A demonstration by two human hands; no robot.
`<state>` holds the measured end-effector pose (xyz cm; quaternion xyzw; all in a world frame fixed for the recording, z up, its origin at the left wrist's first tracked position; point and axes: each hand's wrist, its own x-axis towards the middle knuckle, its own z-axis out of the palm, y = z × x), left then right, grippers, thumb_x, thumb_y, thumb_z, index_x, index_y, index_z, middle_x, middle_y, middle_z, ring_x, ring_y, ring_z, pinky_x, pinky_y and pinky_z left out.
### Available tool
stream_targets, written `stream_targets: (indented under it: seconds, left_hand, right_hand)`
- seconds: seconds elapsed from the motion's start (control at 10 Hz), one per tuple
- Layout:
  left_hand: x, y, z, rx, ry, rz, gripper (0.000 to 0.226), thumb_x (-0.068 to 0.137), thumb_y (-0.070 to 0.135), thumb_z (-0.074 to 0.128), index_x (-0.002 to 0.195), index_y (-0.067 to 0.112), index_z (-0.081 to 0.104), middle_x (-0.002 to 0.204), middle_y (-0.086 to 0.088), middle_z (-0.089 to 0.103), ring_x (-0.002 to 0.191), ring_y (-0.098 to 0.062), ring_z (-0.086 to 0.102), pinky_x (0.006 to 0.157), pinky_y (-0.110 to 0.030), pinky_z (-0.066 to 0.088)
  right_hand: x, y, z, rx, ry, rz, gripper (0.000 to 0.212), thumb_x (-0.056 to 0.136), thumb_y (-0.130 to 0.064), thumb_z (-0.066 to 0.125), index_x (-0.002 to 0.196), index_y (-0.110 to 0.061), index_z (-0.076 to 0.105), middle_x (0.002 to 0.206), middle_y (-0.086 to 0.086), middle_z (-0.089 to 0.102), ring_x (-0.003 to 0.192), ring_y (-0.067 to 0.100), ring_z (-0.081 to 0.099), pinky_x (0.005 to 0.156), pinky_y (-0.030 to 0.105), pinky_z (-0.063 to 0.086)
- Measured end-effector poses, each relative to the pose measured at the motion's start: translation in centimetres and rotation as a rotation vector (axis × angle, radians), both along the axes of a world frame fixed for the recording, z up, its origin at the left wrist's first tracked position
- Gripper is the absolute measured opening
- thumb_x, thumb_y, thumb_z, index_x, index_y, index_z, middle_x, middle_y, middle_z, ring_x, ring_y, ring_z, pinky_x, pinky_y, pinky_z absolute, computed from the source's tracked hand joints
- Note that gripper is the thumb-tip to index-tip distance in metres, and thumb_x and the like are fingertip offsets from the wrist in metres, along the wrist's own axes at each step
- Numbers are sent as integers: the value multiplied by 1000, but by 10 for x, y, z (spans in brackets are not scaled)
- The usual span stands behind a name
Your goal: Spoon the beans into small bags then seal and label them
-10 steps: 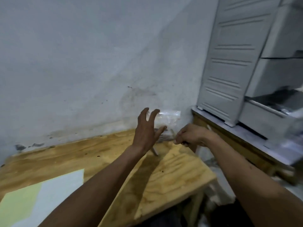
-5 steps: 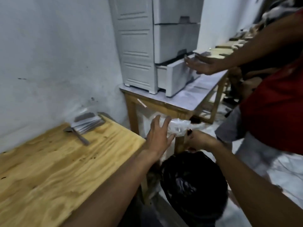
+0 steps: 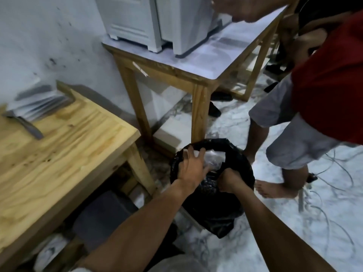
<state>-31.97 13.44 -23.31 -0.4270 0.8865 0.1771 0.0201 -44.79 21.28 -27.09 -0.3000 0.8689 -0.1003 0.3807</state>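
left hand (image 3: 193, 165) grip holds clear bag (image 3: 214, 159) | right hand (image 3: 230, 180) fisted, contents unclear | over black sack (image 3: 241, 169)

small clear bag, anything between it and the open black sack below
Nothing visible: the small clear plastic bag sits at the black plastic sack mouth, held by the left hand; the right hand grips beside it.

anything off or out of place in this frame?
Yes. The work is happening at floor level: both hands are down in the black bag on the floor, left hand on a small clear bag, right hand fisted beside it. The wooden table holds only a stack of clear bags. Loose cables trail by a bystander's bare foot.
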Motion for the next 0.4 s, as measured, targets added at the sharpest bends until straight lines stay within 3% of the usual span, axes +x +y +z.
stream_targets:
  seconds: [0.1,0.3,0.4]
  left_hand:
    - [-6,-4,-5,76,-75,-35,78,98,46,59,160,34,14,165,-21,9,148,-46,20,105,-53,42]
    - [-2,-11,-11,111,-157,-68,88,96,52,60,161,34,5,163,-24,14,145,-50,25,106,-53,41]
    - [2,-11,-11,85,-147,-80,87,95,50,62,161,33,8,158,-24,24,140,-47,34,102,-51,44]
  right_hand:
    - [10,-5,5,56,-129,-53,5,94,-7,63,94,-4,59,93,15,63,103,39,66,83,47,61]
    - [14,-12,3,165,-140,15,42,93,-8,66,133,-3,55,132,21,57,110,39,61,82,50,61]
    - [16,-13,5,149,-119,7,43,89,-10,68,131,-6,59,131,18,60,109,36,62,78,47,63]
